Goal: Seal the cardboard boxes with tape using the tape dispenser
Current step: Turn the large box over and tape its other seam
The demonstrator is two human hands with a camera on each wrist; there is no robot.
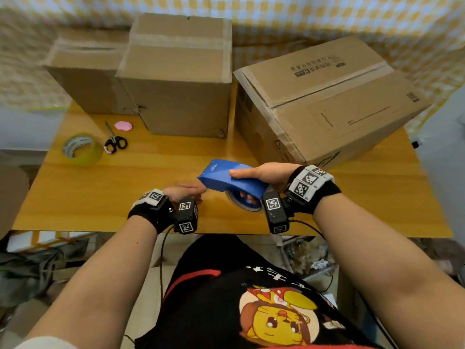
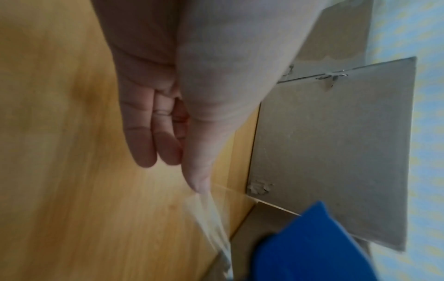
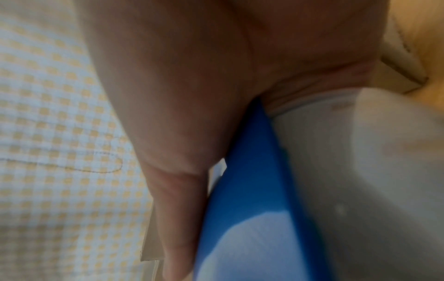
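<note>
— What is seen from the head view?
— A blue tape dispenser (image 1: 232, 181) is held above the counter's (image 1: 151, 159) near edge, the right hand (image 1: 266, 173) curled round it. Three cardboard boxes (image 1: 181, 71) are set along the far edge.

— And the left wrist view?
— A clear tape strip (image 2: 211, 218) is pinched by the left hand (image 2: 192, 114).

— The right wrist view?
— The dispenser is gripped; blur hides detail.

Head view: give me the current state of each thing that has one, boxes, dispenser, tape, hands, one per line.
Blue plastic tape dispenser: off the table, gripped by the right hand.
Clear tape strip: drawn out, pinched by the left hand.
Large printed cardboard box: flaps closed, centre seam untaped.
Middle tall cardboard box: closed, taped.
Left small cardboard box: flaps down, slit showing.
Black-handled scissors: closed, lying flat.
Yellowish tape roll: lying flat.
</note>
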